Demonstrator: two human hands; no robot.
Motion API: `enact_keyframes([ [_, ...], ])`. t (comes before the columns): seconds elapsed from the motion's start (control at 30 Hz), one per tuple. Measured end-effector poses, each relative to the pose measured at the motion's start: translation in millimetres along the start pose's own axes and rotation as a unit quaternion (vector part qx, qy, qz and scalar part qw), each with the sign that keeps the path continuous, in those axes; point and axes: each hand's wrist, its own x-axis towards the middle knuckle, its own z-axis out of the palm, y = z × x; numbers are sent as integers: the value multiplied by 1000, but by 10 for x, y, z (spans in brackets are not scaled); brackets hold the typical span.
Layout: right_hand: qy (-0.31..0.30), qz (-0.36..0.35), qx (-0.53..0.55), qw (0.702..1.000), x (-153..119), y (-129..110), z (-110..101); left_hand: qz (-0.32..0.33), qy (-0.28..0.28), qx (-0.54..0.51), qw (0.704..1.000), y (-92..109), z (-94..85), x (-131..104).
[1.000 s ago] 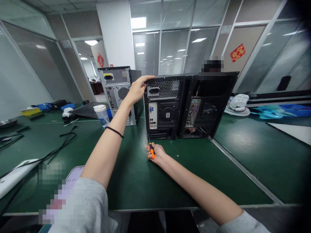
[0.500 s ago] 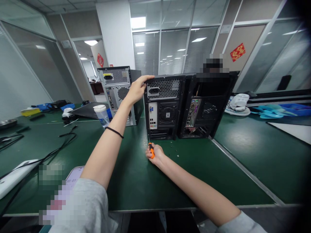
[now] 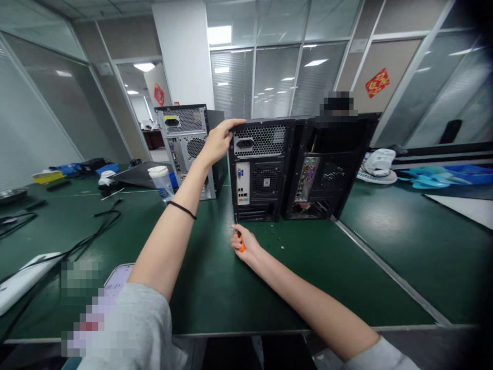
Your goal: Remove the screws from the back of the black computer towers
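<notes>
The black computer case [image 3: 250, 180] stands upright with its rear panel facing me. My left hand [image 3: 221, 137] grips its upper left corner, fingers laid over the top edge and thumb down the side. Low in front of the case, my right hand [image 3: 246, 242] is closed around an orange and black screwdriver [image 3: 241, 243]. The screwdriver points up at the case's lower left corner; whether its tip sits in a screw is too small to tell. Several small screws [image 3: 282, 247] lie on the green table just right of that hand.
A second black case [image 3: 327, 174] stands right beside the first, a silver case [image 3: 185, 133] behind to the left. Left are a lidded plastic cup [image 3: 160, 182], black cables [image 3: 92, 236] and a phone [image 3: 119, 277]. A blue tray [image 3: 470, 173] is far right. Someone's head shows behind the cases.
My right hand's fingers have shifted on the screwdriver, with a finger now extended up toward its shaft and more of the handle covered. My left hand and the case stay put.
</notes>
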Motion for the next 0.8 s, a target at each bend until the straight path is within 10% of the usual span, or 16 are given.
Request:
enact_keyframes([
  [0.8, 23, 40, -77, 996, -33, -31, -57, 15, 7, -8, 1000, -22, 6, 2],
])
